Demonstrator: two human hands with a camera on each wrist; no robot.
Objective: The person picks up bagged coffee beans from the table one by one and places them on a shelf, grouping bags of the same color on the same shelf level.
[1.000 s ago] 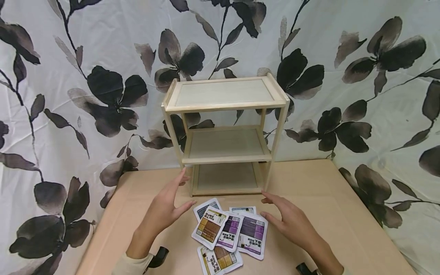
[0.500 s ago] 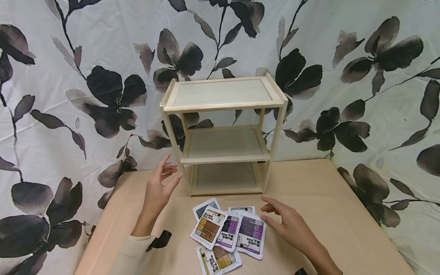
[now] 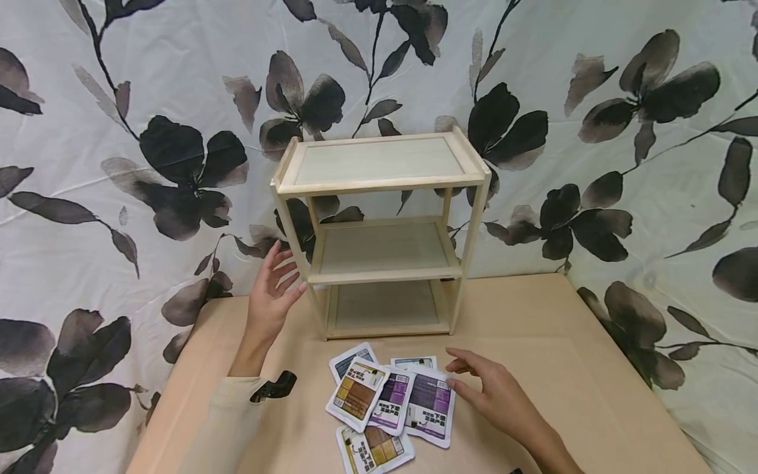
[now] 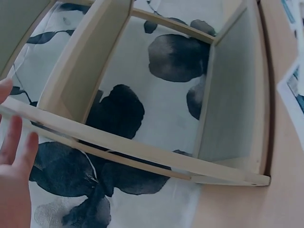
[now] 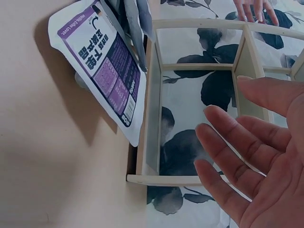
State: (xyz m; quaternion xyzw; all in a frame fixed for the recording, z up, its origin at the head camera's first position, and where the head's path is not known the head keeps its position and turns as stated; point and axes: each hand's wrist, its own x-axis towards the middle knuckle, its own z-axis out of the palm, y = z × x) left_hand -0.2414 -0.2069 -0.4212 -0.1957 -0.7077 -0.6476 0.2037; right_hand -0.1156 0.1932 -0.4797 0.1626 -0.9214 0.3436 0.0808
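Note:
A small wooden three-tier shelf (image 3: 385,277) stands upright at the back of the table. My left hand (image 3: 270,299) is raised beside its left legs with fingers loosely spread, holding nothing; in the left wrist view its fingertips (image 4: 29,142) are close to a side post. Several flat white-edged packets overlap in front of the shelf, among them a purple packet (image 3: 430,409), a brown packet (image 3: 358,393) on top, and a yellow-brown packet (image 3: 379,449) nearest me. My right hand (image 3: 491,395) hovers at the right edge of the purple packet, its fingers relaxed and its palm bare.
A floral cloth (image 3: 195,72) hangs behind and around the table. The tan tabletop (image 3: 521,316) extends to both sides of the shelf and ends at the cloth. A dark strap mount (image 3: 274,386) sits on my left wrist.
My left hand has moved up and away from the packets, along the shelf's left side. The right hand has dropped slightly. Shelf and packets stay put, while the view shifts a little.

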